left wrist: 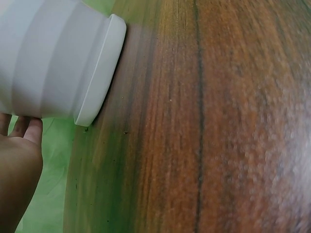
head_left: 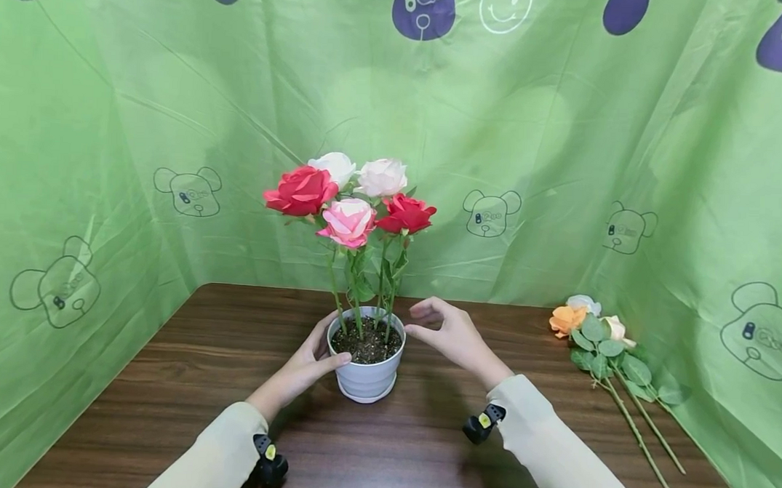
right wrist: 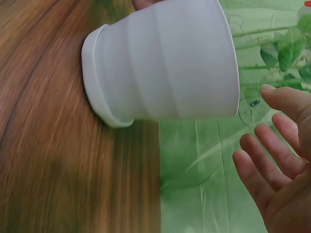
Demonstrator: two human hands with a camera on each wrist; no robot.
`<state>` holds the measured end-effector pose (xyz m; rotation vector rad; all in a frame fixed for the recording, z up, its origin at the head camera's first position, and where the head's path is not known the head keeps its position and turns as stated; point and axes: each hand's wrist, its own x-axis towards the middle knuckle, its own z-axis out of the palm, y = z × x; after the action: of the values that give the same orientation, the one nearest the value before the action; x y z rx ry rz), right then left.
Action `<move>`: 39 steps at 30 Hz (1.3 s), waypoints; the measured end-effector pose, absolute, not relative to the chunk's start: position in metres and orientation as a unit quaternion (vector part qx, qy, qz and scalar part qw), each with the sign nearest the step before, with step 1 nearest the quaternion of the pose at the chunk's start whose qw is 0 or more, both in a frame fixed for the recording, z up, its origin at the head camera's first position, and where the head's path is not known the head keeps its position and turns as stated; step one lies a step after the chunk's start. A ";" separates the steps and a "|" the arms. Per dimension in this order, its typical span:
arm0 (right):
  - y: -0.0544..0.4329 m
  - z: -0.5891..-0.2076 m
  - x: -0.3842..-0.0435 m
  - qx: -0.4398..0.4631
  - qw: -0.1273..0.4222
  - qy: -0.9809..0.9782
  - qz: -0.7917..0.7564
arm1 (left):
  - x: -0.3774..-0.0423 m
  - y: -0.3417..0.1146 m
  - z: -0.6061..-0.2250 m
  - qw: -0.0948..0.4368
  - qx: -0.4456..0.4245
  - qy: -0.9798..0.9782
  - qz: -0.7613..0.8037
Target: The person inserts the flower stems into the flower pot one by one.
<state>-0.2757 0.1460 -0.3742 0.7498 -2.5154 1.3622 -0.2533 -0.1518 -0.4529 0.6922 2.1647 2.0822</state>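
Observation:
A white flowerpot (head_left: 367, 383) stands upright on its saucer, filled with dark soil (head_left: 368, 346). Several roses rise from the soil: a red rose (head_left: 301, 190) at left, another red rose (head_left: 407, 213) at right, a pink rose (head_left: 349, 222) in front, two pale ones behind. My left hand (head_left: 300, 369) holds the pot's left side, thumb at the front rim and fingers around the side; in the left wrist view its fingertips (left wrist: 33, 127) meet the pot wall. On the other side, my right hand (head_left: 451, 335) is beside the rim, fingers spread and empty in the right wrist view.
At the right of the brown wooden table (head_left: 194, 410) lie several loose roses, among them an orange rose (head_left: 567, 321), their stems (head_left: 638, 432) pointing toward the front. A green printed cloth (head_left: 552, 156) hangs around the table's back and sides.

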 end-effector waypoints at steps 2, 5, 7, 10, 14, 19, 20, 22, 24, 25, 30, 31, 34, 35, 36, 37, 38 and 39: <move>0.153 -0.375 -0.275 0.250 0.094 -0.852 0.450 | -0.253 -0.152 -0.453 0.028 0.225 0.702 0.675; 0.163 -0.377 -0.275 0.247 0.095 -0.860 0.437 | -0.253 -0.153 -0.453 0.028 0.223 0.700 0.678; 0.171 -0.379 -0.275 0.244 0.095 -0.865 0.428 | -0.253 -0.152 -0.453 0.028 0.221 0.698 0.680; 0.183 -0.383 -0.276 0.236 0.091 -0.871 0.420 | -0.253 -0.153 -0.453 0.029 0.222 0.698 0.681; 0.202 -0.389 -0.275 0.220 0.089 -0.880 0.411 | -0.253 -0.153 -0.453 0.028 0.223 0.698 0.680; 0.228 -0.398 -0.275 0.198 0.088 -0.894 0.392 | -0.252 -0.154 -0.452 0.026 0.224 0.697 0.681; 0.233 -0.400 -0.274 0.194 0.086 -0.897 0.387 | -0.252 -0.154 -0.452 0.026 0.225 0.696 0.681; 0.244 -0.403 -0.273 0.185 0.083 -0.903 0.378 | -0.253 -0.154 -0.452 0.027 0.224 0.697 0.681; 0.256 -0.406 -0.271 0.176 0.079 -0.909 0.370 | -0.253 -0.154 -0.452 0.029 0.223 0.697 0.681; 0.262 -0.407 -0.270 0.173 0.078 -0.911 0.366 | -0.253 -0.153 -0.452 0.029 0.222 0.698 0.680; 0.292 -0.412 -0.266 0.151 0.085 -0.918 0.356 | -0.252 -0.153 -0.452 0.031 0.216 0.702 0.678; 0.298 -0.412 -0.265 0.146 0.084 -0.918 0.359 | -0.252 -0.153 -0.452 0.030 0.216 0.703 0.677; 0.316 -0.412 -0.263 0.129 0.077 -0.915 0.373 | -0.252 -0.153 -0.452 0.029 0.218 0.703 0.676; 0.321 -0.412 -0.261 0.123 0.074 -0.913 0.381 | -0.253 -0.153 -0.452 0.028 0.220 0.703 0.676; 0.327 -0.412 -0.260 0.116 0.071 -0.912 0.387 | -0.253 -0.152 -0.452 0.028 0.219 0.703 0.676; 0.332 -0.412 -0.258 0.112 0.071 -0.911 0.390 | -0.253 -0.152 -0.452 0.029 0.220 0.703 0.676; 0.338 -0.412 -0.256 0.110 0.069 -0.910 0.394 | -0.253 -0.152 -0.452 0.029 0.221 0.701 0.677; 0.345 -0.413 -0.254 0.106 0.068 -0.910 0.395 | -0.253 -0.152 -0.452 0.029 0.222 0.700 0.678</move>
<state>-0.2542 0.3449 -0.4130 0.3207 -2.7418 1.1904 -0.2528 -0.1518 -0.4518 0.6856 2.1593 2.0908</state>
